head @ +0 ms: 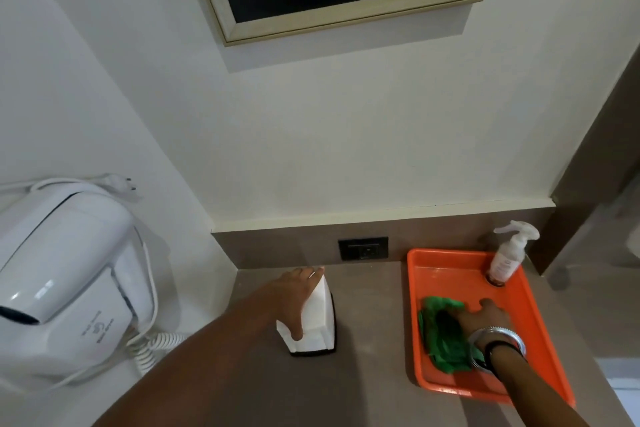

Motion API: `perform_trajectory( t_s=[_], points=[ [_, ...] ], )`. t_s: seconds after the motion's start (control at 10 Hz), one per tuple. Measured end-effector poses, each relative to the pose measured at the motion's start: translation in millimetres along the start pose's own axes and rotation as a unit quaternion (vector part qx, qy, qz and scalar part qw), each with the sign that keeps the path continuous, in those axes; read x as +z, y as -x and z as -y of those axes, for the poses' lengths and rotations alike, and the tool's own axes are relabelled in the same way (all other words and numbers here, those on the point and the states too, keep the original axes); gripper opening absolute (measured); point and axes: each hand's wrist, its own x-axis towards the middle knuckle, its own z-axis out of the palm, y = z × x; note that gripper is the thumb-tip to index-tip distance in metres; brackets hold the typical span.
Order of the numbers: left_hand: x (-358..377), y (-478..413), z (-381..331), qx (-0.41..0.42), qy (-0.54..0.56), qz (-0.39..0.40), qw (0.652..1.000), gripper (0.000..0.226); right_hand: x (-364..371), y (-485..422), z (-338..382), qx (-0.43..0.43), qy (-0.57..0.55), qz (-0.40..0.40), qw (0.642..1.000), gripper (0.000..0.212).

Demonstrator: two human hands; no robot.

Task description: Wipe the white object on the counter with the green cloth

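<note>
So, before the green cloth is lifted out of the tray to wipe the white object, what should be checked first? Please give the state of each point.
1. Right hand is on the green cloth: ok, it rests on the cloth inside the orange tray.
2. Cloth is actually gripped: cannot tell, the fingers lie flat over it.
3. White object is steadied: ok, the left hand lies over it, thumb on its near side.
4. Spray bottle is clear of the lifting path: ok, it stands upright in the tray's far corner, apart from the cloth.
5. Counter between tray and object is free: ok.
6. Cloth is damp enough: cannot tell.
</note>
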Motion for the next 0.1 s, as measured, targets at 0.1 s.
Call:
perform_trajectory(
  t_s=[0.1],
  points=[
    [-3.4, 3.7, -0.2, 0.006, 0.001, -0.002, 1.0, 0.15, -14.6, 24.0, 25.8, -0.098, -0.064, -0.071, 0.991, 0.065]
  ],
)
